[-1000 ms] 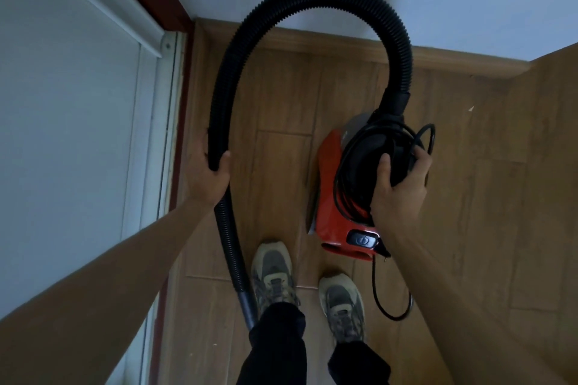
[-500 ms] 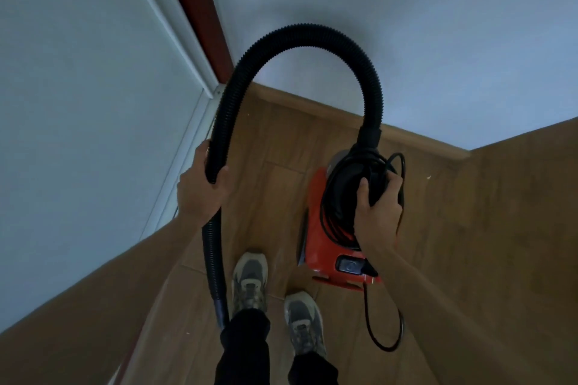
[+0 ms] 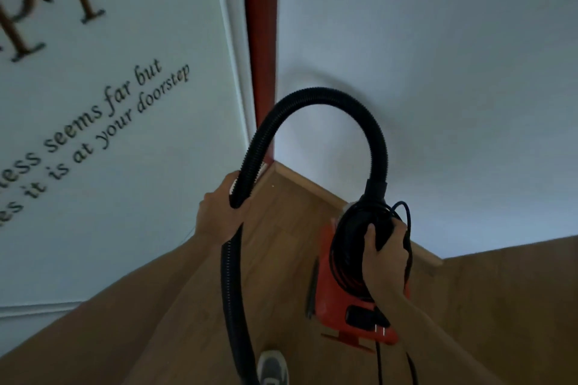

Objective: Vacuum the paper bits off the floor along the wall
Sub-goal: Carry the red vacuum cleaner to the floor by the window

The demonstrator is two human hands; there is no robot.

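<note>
A pale wall (image 3: 438,72) fills the upper right of the frame and a lettered white panel (image 3: 109,134) the left, with a red-brown door frame (image 3: 259,40) running down between them at top centre. Below, the wooden floor (image 3: 281,259) spreads across the lower half, edged by a wooden skirting board (image 3: 300,180) where it meets the wall. The red vacuum cleaner (image 3: 327,300) hangs at lower right of centre, carried clear of the floor as far as can be judged, with its black cord coiled on top and a loose length trailing down to the bottom edge. The right hand (image 3: 383,255) is closed around the black handle on top of the body. A black ribbed hose (image 3: 319,97) arches from the body up through centre frame and down the left side, where the left hand (image 3: 219,212) is wrapped tightly around it; its nozzle end drops out of view at the bottom. A grey shoe (image 3: 272,367) shows at bottom centre. One tiny pale speck (image 3: 273,186) lies on the floor close to the skirting, possibly a paper bit; it is too small to tell. Judging from this, the vacuuming itself looks not yet begun: the machine is being carried, the cord is coiled, and no nozzle is seen at the floor.
</note>
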